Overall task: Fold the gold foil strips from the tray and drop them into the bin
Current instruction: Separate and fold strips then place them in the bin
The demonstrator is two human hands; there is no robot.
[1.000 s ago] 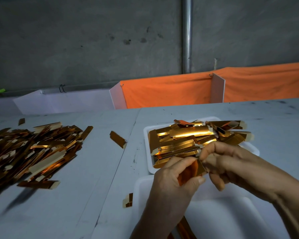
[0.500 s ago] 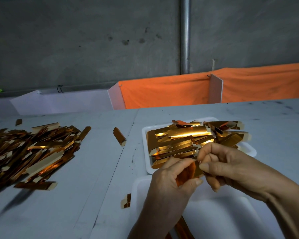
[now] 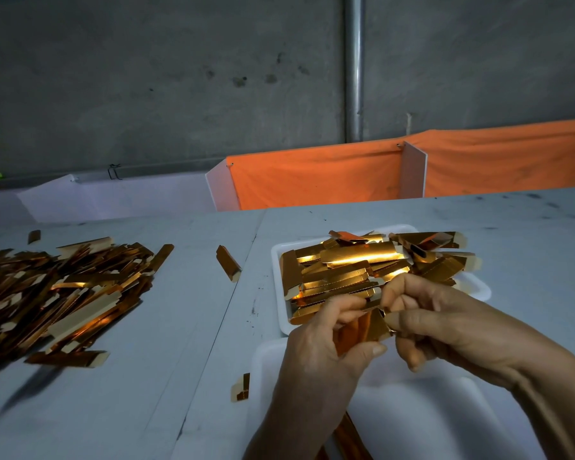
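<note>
Left hand [image 3: 316,346] and right hand [image 3: 445,327] both pinched one gold foil strip [image 3: 362,330], mid-fold, above white bin [image 3: 429,419]. Tray [image 3: 278,287] of strips just beyond hands. Next, likely: finish crease, release downward.

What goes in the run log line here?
phase: folding | both hands pinch one gold strip | above bin | tray full
</note>
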